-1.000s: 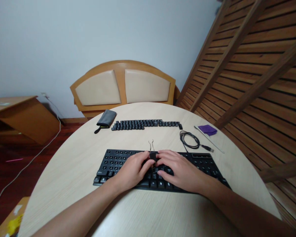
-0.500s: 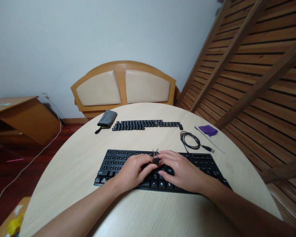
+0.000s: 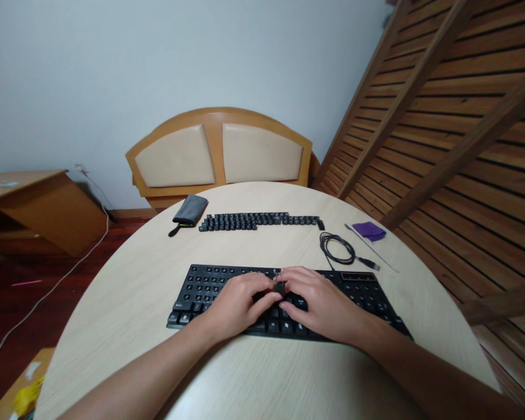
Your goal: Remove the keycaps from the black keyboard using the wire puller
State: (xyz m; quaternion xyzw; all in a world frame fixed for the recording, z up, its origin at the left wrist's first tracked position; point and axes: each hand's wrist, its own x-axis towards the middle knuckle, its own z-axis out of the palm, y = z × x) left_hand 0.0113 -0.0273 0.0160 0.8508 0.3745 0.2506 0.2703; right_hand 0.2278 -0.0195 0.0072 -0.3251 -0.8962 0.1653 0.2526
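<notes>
A black keyboard [image 3: 201,286] with many keycaps taken off lies on the round light-wood table [image 3: 126,315] in front of me. My left hand [image 3: 238,303] and my right hand [image 3: 321,303] rest on its middle. Their fingertips are pinched together on a small black-handled wire keycap puller [image 3: 279,287], which is held low against the keys. Only a short bit of its wire shows above the fingers. A long row of loose black keycaps [image 3: 258,221] lies farther back on the table.
A grey pouch [image 3: 189,211] sits left of the keycap row. A coiled USB cable [image 3: 338,248], a thin rod [image 3: 374,251] and a purple cloth [image 3: 368,230] lie to the right. A padded wooden chair [image 3: 219,154] stands behind the table, and slatted wood leans at the right.
The puller's wire prongs stood up above my fingers a second ago. They have since come down toward the keys, and they are almost hidden between my fingertips. My hands have barely shifted.
</notes>
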